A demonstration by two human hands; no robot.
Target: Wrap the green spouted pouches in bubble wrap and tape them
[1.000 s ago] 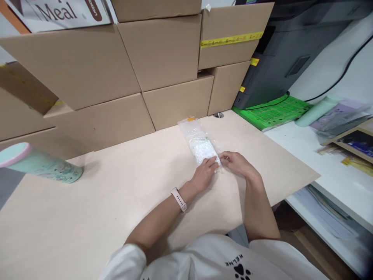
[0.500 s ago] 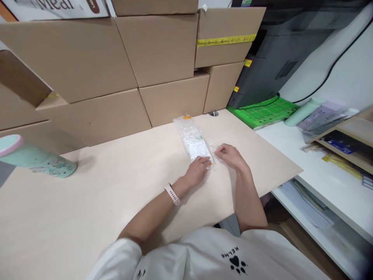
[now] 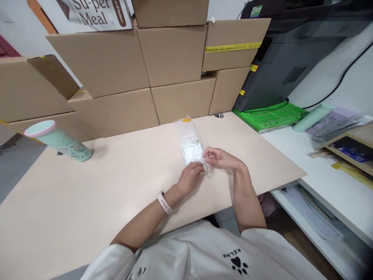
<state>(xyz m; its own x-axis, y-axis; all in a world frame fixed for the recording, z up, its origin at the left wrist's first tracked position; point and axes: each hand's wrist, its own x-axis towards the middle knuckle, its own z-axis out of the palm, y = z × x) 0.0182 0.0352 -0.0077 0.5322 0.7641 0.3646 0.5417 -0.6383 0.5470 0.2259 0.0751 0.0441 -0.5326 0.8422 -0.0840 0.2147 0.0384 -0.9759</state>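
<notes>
A long clear plastic bag (image 3: 189, 142) with white contents and an orange tab at its far end lies on the pale wooden desk (image 3: 116, 182). Both hands work at the bag's near end. My left hand (image 3: 190, 178), with a white watch on its wrist, has its fingers curled and pinching the near left corner of the bag. My right hand (image 3: 217, 157) is closed in a pinch on the near right edge of the bag, palm turned partly up.
Stacked cardboard boxes (image 3: 122, 74) line the back of the desk. A mint tumbler with a pink lid (image 3: 58, 140) stands at the left. A dark printer (image 3: 285, 54), a green mat (image 3: 269, 114) and a white side table with papers (image 3: 335, 163) are on the right.
My view has swung to the left. Both hands stay on the bag's near end; my right hand has turned more palm-up and lifted the bag's edge a little.
</notes>
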